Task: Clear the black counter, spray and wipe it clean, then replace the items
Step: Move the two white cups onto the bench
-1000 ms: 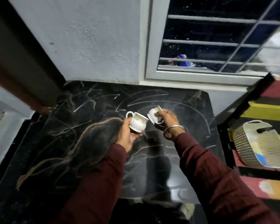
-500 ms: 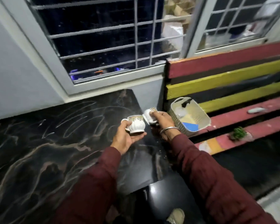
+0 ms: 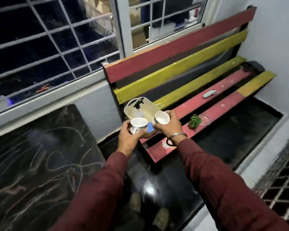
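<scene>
- Fingers of left hand grip one white cup.
- Fingers of right hand grip second cup, above basket.
- Black counter lower left.

A person holds a cup in each hand, the left cup beside the right cup, above a basket on the slatted bench. The counter lies left, under the window. A small plant sits farther right on the bench.
</scene>
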A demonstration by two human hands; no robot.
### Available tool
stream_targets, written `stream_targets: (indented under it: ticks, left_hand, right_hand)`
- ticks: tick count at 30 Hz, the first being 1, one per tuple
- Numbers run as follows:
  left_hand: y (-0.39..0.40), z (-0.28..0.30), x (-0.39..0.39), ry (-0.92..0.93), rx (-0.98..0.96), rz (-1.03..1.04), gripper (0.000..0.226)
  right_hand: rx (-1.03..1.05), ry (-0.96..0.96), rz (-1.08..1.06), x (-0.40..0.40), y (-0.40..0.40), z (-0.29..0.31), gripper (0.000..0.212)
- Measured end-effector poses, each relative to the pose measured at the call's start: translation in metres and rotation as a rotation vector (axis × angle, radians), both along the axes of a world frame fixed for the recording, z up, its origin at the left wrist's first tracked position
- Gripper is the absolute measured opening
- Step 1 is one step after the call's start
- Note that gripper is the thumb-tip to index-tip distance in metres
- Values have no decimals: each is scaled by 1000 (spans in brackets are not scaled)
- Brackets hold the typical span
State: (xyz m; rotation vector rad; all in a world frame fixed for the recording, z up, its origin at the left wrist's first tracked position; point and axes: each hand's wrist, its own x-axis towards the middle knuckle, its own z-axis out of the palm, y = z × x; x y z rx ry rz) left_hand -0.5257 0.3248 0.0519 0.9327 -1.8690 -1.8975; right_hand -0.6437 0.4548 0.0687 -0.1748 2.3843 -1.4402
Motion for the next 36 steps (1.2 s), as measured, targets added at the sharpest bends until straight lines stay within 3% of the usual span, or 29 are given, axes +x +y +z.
stream_targets:
  ticks: [9, 13, 17, 24, 29, 36]
  left_hand:
    - [40, -46, -103, -126, -1, -193, 50]
    - [56, -73, -151, -203, -157, -275, 63]
    - [75, -107, -188, -246, -362, -272, 56]
    - [102, -185, -228, -357, -468, -245, 57]
    - [111, -246, -244, -547, -541, -318, 60]
    - [126, -306, -260, -620, -566, -301, 68]
  right_hand:
    - [168, -57, -178, -67, 68, -41, 63]
    - [314, -43, -235, -103, 95, -60, 63]
    - [367, -27, -266, -135, 111, -89, 64]
    - [417, -67, -148, -190, 119, -180, 63]
    - [493, -100, -65, -212, 115, -248, 60]
    - [611, -111, 85, -223, 115, -315, 72]
